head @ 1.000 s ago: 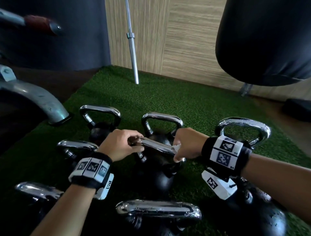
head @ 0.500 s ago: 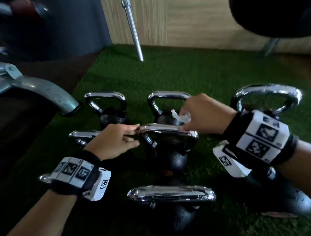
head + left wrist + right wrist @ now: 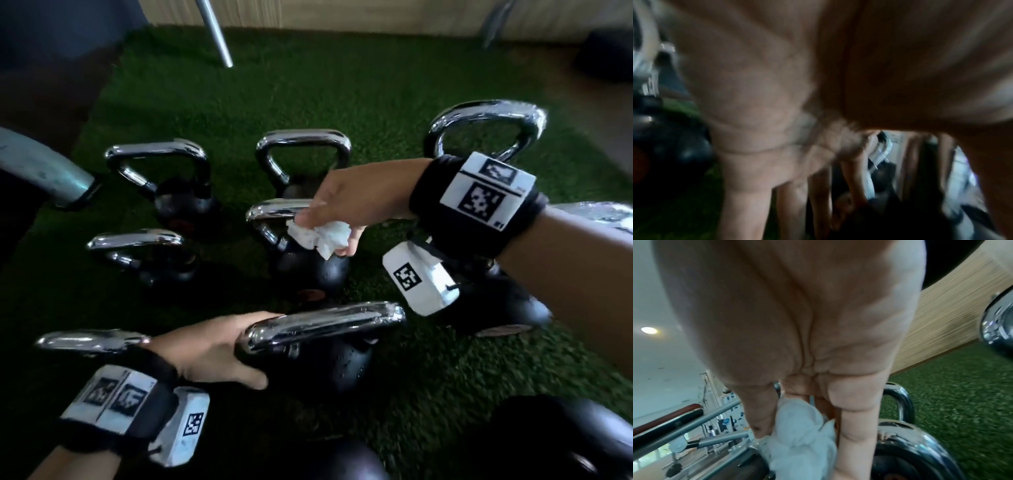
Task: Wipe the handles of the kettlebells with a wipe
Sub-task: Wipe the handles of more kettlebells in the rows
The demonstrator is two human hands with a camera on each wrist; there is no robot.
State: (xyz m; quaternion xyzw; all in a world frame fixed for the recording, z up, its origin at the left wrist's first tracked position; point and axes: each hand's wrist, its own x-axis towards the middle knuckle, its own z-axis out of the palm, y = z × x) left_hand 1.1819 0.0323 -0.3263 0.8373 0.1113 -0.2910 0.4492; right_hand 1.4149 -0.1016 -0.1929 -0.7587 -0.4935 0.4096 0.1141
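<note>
Several black kettlebells with chrome handles stand on green turf. My right hand pinches a crumpled white wipe over the right part of the middle kettlebell's handle. In the right wrist view the wipe hangs between thumb and fingers above a black kettlebell. My left hand reaches the left end of the near kettlebell's handle, thumb below it and fingers hidden behind it. The left wrist view is blurred and shows outstretched fingers near chrome.
A grey machine leg comes in from the left. A steel bar leans at the back by the wooden wall. The biggest kettlebell handle rises behind my right wrist. Black rounded weights lie at the bottom right.
The left hand let go of the middle kettlebell's handle and moved back to the near kettlebell's handle. The right hand with the wipe stays at the middle handle. The view tilted down.
</note>
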